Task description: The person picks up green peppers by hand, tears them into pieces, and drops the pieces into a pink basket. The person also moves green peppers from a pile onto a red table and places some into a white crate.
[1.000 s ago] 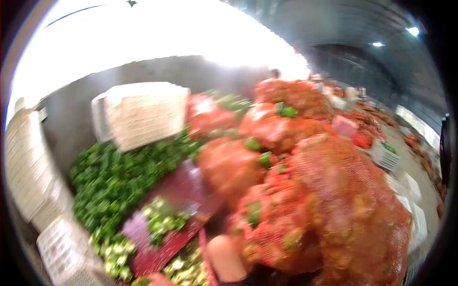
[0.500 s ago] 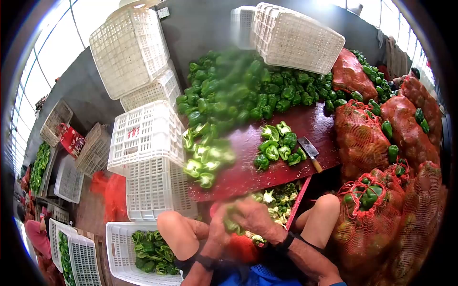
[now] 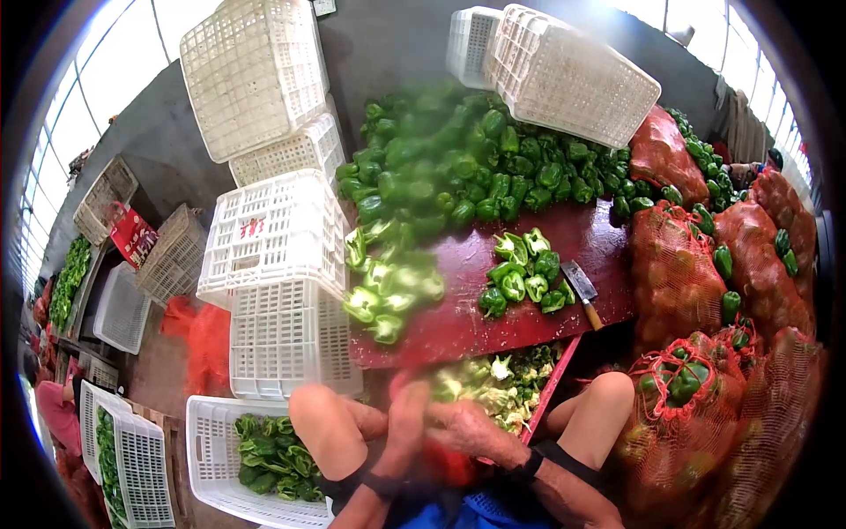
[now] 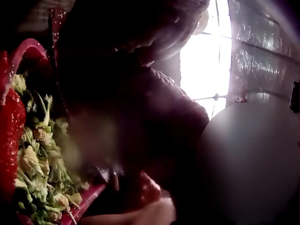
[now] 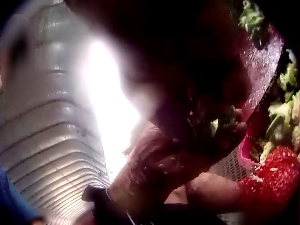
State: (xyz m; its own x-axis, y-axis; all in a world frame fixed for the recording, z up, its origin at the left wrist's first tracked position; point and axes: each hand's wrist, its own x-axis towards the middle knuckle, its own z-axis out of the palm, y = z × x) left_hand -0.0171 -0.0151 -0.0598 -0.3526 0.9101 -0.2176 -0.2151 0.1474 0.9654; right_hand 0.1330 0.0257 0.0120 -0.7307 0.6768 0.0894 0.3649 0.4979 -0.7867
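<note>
Person is sitting with bare knees apart; both hands are meeting low between them, directly over the red basin (image 3: 553, 381). Left hand (image 3: 407, 421) is blurring in the head view and showing only as a dark mass in its wrist view: cannot tell how its fingers lie. Right hand (image 3: 469, 432) is touching the left; in its wrist view the fingers are curling round a small green pepper piece (image 5: 226, 119), held just above the basin. Basin is holding pale pepper cores and scraps (image 3: 498, 388). To the person's left, a white crate (image 3: 204, 441) is lying on the floor with green pepper halves in it. Just beyond the basin, a red board (image 3: 493, 331) is carrying a cluster of cut peppers (image 3: 524, 273), with a cleaver (image 3: 582, 289) lying just beside them on the right. Stacked white crates (image 3: 273, 238) are standing at the board's left edge. Farther back, a large heap of whole green peppers (image 3: 458, 167) is lying against the board, with an upturned white crate (image 3: 573, 75) resting on it. Red mesh sacks (image 3: 674, 264) of peppers are piling up along the right.
</note>
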